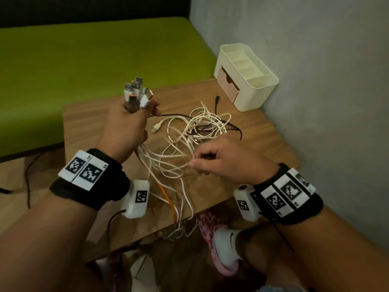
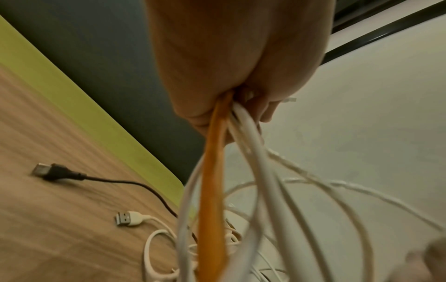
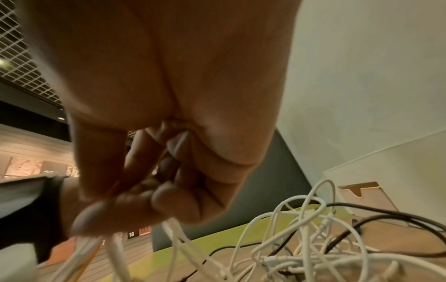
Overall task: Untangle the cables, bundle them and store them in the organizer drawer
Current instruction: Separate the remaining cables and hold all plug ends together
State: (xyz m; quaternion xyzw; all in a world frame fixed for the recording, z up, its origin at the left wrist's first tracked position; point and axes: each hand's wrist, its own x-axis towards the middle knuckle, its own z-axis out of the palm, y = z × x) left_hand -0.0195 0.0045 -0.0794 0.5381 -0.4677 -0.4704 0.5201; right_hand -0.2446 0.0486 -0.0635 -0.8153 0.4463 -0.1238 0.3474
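- The left hand is clenched round a bunch of cable ends, raised above the near left part of the wooden table; the USB plugs stick up out of the top of the fist.
- From the underside of that fist the cords fall away together: several white ones and one orange cable, which runs down over the near table edge.
- The right hand hovers over the near right part of the table, thumb and curled fingers pinching white strands that lead into the tangle.
- The tangle of white cables lies on the table between the two hands and the organizer, with a black cable threaded through it.
- A loose white USB plug rests on the table just right of the left hand; in the left wrist view a black USB plug lies flat on the wood near it.
- The organizer stands at the far right corner of the table against the grey wall, well apart from the hands; its pink drawer faces left and sits pushed in.
- A green surface stretches beyond the table.
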